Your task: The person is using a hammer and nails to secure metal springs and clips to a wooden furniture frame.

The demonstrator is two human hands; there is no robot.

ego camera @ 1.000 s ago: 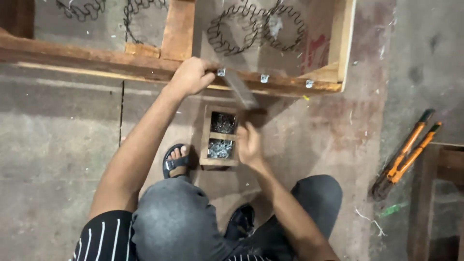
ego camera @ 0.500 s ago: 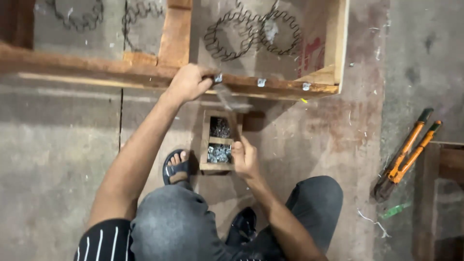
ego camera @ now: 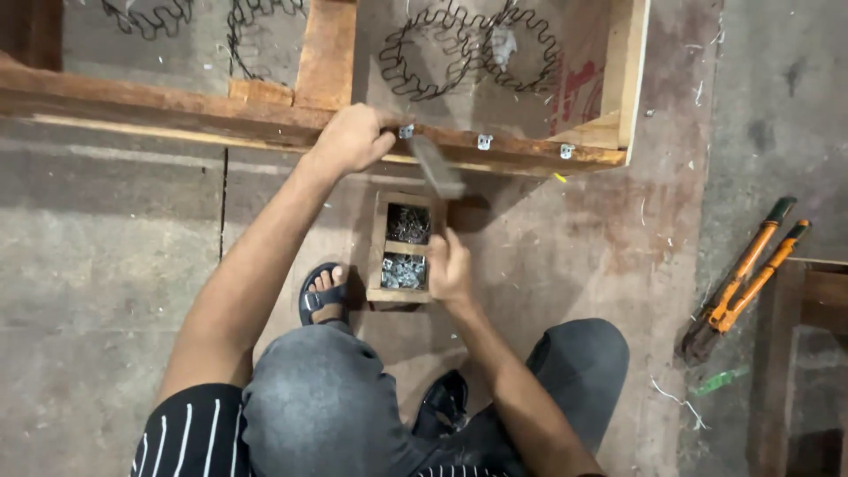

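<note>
The right hand [ego camera: 449, 265] is closed around a hammer [ego camera: 437, 168] whose blurred head rises just beyond it. A small wooden box [ego camera: 402, 247] of fasteners sits touching its left side. Farther off, the left hand [ego camera: 352, 137] pinches a metal clip [ego camera: 406, 132] against the wooden frame [ego camera: 265, 115].

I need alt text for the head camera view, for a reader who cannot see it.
A crouching person's left hand steadies a metal clip on a wooden frame rail while the right hand swings a hammer above a small wooden box of fasteners; orange-handled cutters lie on the floor.
</note>
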